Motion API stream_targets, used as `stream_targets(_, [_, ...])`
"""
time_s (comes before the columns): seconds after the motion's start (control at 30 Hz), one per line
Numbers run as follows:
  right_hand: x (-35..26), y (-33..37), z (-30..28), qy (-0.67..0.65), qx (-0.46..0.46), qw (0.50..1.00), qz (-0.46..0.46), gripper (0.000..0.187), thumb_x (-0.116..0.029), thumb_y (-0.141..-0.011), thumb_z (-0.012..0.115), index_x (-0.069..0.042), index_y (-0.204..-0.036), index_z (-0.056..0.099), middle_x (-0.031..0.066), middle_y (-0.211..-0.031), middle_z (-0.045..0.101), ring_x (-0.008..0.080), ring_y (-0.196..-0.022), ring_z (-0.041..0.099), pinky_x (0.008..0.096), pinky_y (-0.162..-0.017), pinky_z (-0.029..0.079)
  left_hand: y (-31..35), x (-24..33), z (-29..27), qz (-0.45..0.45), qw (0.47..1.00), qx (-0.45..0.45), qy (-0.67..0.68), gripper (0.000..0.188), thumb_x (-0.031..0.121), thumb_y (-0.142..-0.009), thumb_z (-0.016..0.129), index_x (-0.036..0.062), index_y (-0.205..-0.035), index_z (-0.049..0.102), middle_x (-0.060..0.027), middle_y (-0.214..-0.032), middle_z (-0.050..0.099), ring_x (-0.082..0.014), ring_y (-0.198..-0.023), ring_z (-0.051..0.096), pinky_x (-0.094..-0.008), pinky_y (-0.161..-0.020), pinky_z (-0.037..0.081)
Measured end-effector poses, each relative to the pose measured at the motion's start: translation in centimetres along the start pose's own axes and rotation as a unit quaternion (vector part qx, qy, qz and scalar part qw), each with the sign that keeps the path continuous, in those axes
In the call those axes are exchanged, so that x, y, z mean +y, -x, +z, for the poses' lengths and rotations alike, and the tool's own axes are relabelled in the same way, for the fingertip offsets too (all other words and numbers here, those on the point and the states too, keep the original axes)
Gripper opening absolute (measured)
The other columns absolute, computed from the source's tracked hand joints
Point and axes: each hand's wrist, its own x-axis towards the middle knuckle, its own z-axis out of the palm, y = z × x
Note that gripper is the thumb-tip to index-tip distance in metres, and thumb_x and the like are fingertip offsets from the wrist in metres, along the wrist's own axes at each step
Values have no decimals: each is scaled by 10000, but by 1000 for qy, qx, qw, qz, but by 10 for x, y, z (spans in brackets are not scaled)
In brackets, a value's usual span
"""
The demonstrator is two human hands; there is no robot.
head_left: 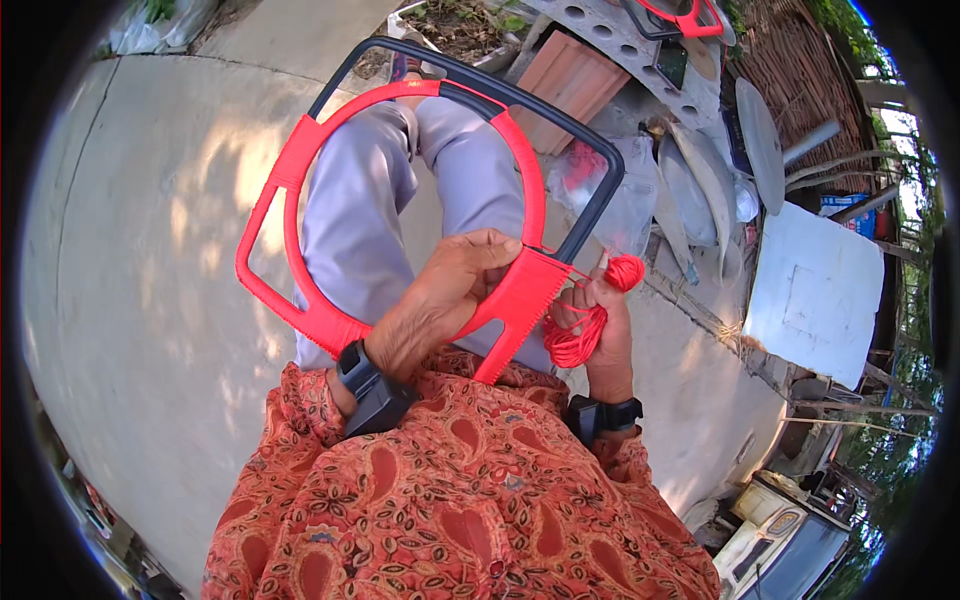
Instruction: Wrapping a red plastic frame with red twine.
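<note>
A frame [532,285] with a ring inside a rounded rectangular outline rests over my lap. Red cord is wound tightly round much of it, while the far and right outer bars are bare black. My left hand [455,278] is closed on the frame's near right part, thumb on top by the edge of the winding; its other fingers are partly hidden. Just right of the frame, my right hand [610,325] is closed round a looped bundle of red cord [577,340]. A short strand runs from there to the wound section.
Another red and black frame [690,22] lies on a perforated grey slab [590,18] at the far right. Nearby are a reddish-brown ribbed block [570,90], clear plastic bags [625,200] and a pale board [815,290]. Concrete floor [140,270] stretches to the left.
</note>
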Motion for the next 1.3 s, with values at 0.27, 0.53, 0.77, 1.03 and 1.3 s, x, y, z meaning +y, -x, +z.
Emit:
stream_targets(0.27, [1, 22, 6, 117, 143, 983, -15, 105, -82, -830, 550, -60, -749, 486, 21, -615, 481, 131, -516, 451, 296, -497, 382, -3, -2, -5, -12, 999, -8, 37, 90, 86, -914, 586, -4, -918, 591, -85, -845, 657, -160, -739, 652, -297, -700, 556])
stream_targets(0.53, [1, 38, 6, 84, 113, 990, 8, 126, -115, -837, 531, -64, -741, 467, 41, -539, 432, 154, -468, 423, 314, -487, 392, -2, -3, -2, -24, 999, -5, 37, 110, 53, -909, 580, -15, -993, 598, -102, -884, 664, -185, -815, 667, -316, -770, 562])
stream_targets(0.77, [-16, 49, 10, 106, 135, 983, -66, 119, -58, -825, 510, -63, -727, 444, 43, -489, 392, 165, -413, 383, 323, -424, 317, -2, -2, -1, -48, 998, -30, -11, 180, 39, -893, 596, -24, -1062, 602, -107, -971, 667, -178, -834, 669, -296, -780, 555])
stream_targets(1.03, [-13, 61, 28, 167, 137, 974, -71, 163, -40, -822, 534, -46, -691, 437, 63, -514, 429, 157, -433, 397, 317, -449, 322, -1, -2, 5, -69, 987, -102, -106, 334, 68, -876, 623, -67, -1176, 566, -127, -1026, 668, -182, -874, 667, -309, -805, 545])
stream_targets(1.3, [-13, 63, 27, 61, 101, 989, -86, 179, -70, -846, 511, -73, -700, 408, 40, -495, 375, 152, -415, 368, 308, -435, 305, 6, 4, 12, -124, 969, -195, -83, 386, 139, -887, 624, -78, -1196, 543, -175, -1022, 666, -251, -881, 675, -358, -809, 551])
